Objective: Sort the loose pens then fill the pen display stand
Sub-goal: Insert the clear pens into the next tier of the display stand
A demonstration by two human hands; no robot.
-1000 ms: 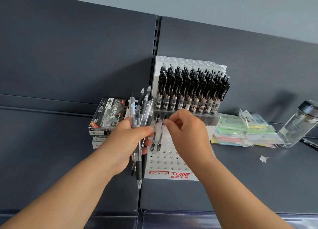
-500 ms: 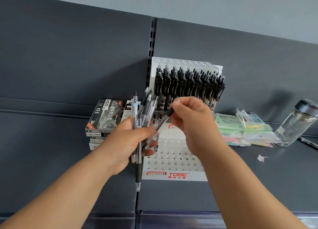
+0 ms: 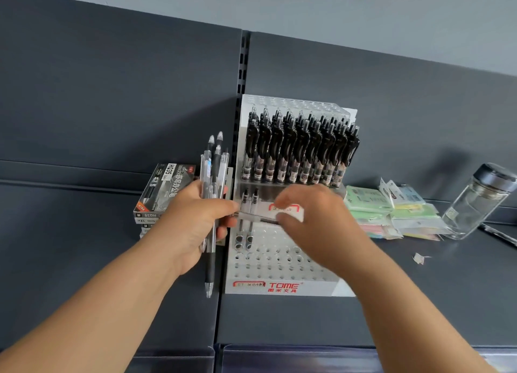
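Dark grey shelf with a matching back panel behind it, slotted upright at the seam.

White perforated pen display stand stands on the shelf against the back panel. It is stepped, with red "TOME" lettering on the front lip. Lower tier is mostly bare holes.

Left hand is just left of the stand. Its grip is wrapped round a bundle of loose pens, fingers and thumb curled on the barrels. Right hand is in front of the stand's middle step, motion-blurred. Its grip is a narrow fingertip pinch on a single pen.

Row of black pens fills the stand's upper tier, packed upright, clips facing front.

Stack of pen boxes sits on the shelf left of the stand, partly behind the left hand. Sticky-note packs, green, pink and yellow, are piled just right of the stand. Glass jar with a dark lid is at far right beside the packs and looks tilted in this wide view.

The bundle is held upright, mixed clear and black barrels, one black-grip pen hanging lowest below the hand. The single pen lies roughly level across the stand's front, between the two hands. Its left end is close to the left thumb; cannot tell if they touch.

Two pens stand in the lower tier at its left end, side by side.

Dark pen lies on the shelf by the jar. Small paper scrap lies on the shelf right of the stand.
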